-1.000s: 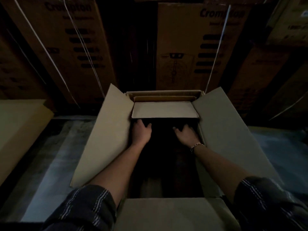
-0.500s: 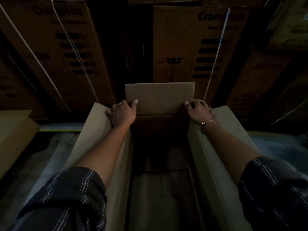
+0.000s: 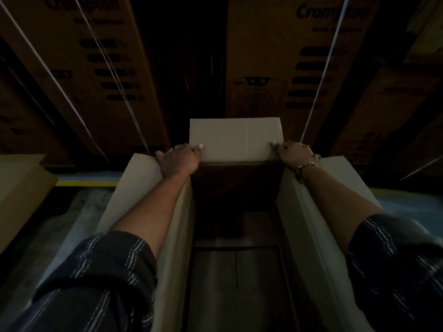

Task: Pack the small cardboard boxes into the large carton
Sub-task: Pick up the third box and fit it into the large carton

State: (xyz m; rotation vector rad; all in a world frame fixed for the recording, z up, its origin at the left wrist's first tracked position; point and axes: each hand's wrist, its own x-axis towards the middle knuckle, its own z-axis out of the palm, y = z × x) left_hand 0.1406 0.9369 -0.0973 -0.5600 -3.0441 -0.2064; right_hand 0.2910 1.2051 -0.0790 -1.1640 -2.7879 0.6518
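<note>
Closest in, two dark striped sleeves [image 3: 96, 279] fill the bottom corners, both cut off by the lower edge. Between them the large carton [image 3: 175, 236] stands open on the floor [image 3: 79, 207], its long side flaps turned up left and right. The light is poor, so the inside is mostly shadow: a flat cardboard bottom with a faint seam shows near the front, and farther in it goes too dark to tell what lies there. No small boxes can be made out inside.

Both bare forearms reach forward along the side flaps to the carton's far end. The left hand [image 3: 178, 160] is curled over the far top corner of the left flap, fingers wrapped on the cardboard, with fingertips touching the lower left corner of the far end flap [image 3: 236, 140]. The right hand [image 3: 293, 154], with a chain bracelet [image 3: 305, 167] at the wrist, grips the matching spot on the right; its fingers press the far flap's lower right corner, though the thumb is hidden behind the hand. That far flap stands upright, pale and plain, with a vertical crease down its middle.

To the left, another pale carton [image 3: 21, 188] sits partly out of view. A yellow line [image 3: 86, 183] crosses the floor beyond it.

At the back, tall brown printed boxes [image 3: 287, 68] are stacked like a wall, bound with thin straps [image 3: 321, 75]. Their lettering is blurred and cut off at the top, and the gap between the stacks is black.
</note>
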